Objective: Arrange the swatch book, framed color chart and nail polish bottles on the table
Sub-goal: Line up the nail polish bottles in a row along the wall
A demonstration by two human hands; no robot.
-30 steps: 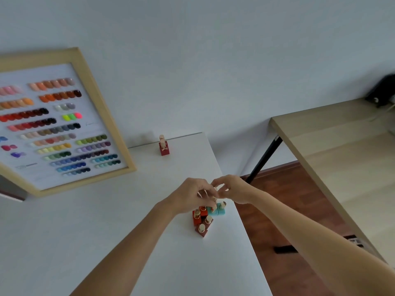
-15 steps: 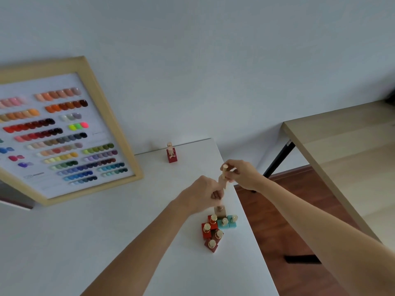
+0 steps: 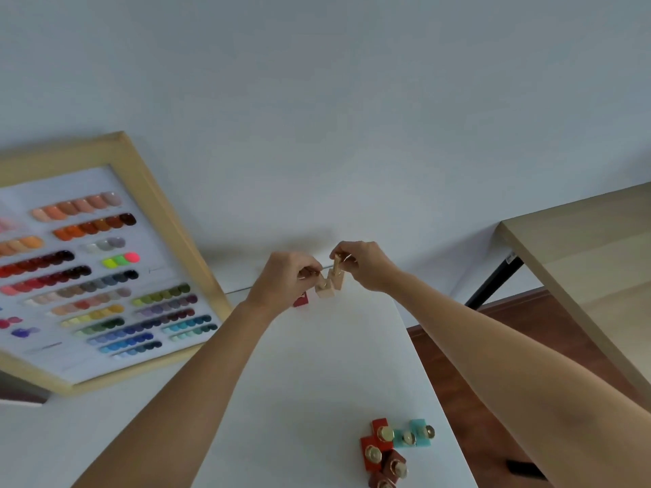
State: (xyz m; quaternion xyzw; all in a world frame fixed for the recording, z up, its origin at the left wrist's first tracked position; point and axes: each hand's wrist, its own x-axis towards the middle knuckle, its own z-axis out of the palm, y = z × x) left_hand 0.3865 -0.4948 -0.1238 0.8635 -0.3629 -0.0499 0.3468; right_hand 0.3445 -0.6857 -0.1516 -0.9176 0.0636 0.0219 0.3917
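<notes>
Both my hands are stretched to the far end of the white table (image 3: pixel 317 375). My left hand (image 3: pixel 281 280) pinches the cap of a beige nail polish bottle (image 3: pixel 323 289). Beside it, my right hand (image 3: pixel 363 264) holds a second beige bottle (image 3: pixel 338 276) by its cap. The two bottles touch each other. A red bottle (image 3: pixel 301 300) stands just behind my left hand, mostly hidden. Near the table's front right edge sits a cluster of red, brown and turquoise bottles (image 3: pixel 391 449). The framed color chart (image 3: pixel 84 272) leans against the wall at left. No swatch book is in view.
A light wooden table (image 3: pixel 581 262) with black legs stands to the right, across a gap of brown floor (image 3: pixel 468 399). The white wall rises directly behind the table's far edge.
Both hands lifted beige bottles out of the cluster and carried them away from me to the far end of the table, by the red bottle. The view tilted, so the cluster now appears lower.
</notes>
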